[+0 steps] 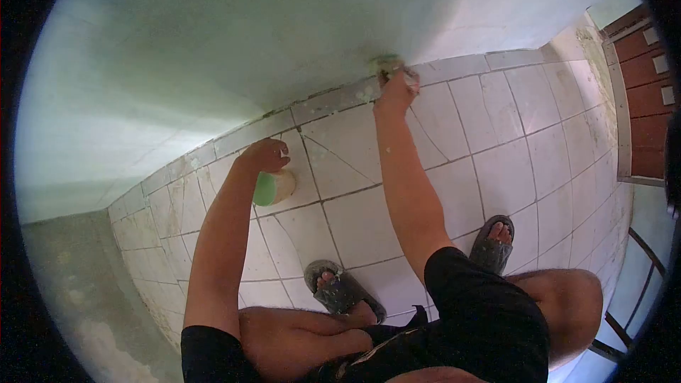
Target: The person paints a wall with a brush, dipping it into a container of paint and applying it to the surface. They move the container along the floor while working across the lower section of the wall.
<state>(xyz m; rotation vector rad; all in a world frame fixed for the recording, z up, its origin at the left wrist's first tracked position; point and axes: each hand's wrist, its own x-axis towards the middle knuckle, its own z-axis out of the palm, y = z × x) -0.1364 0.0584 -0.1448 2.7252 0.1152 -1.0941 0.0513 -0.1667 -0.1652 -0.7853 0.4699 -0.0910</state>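
Note:
My left hand [265, 155] is closed on the upper edge of a small pale container [285, 186]. This container is tilted toward the left, and light green paint [265, 189] shows in its mouth. Farther forward, my right hand [399, 91] is closed around a paintbrush [386, 64], whose handle is mostly hidden by the fingers. The brush's green-smeared, blurred head is against the foot of the pale green wall [284, 35], just above the tile skirting [340, 99].
White floor tiles [355, 223] with dark joints and cracks spread below the wall. My feet in dark sandals [344, 292] are on the tiles. A brown panelled door [642, 99] stands at the right, and a grey cement surface [78, 276] lies at the left.

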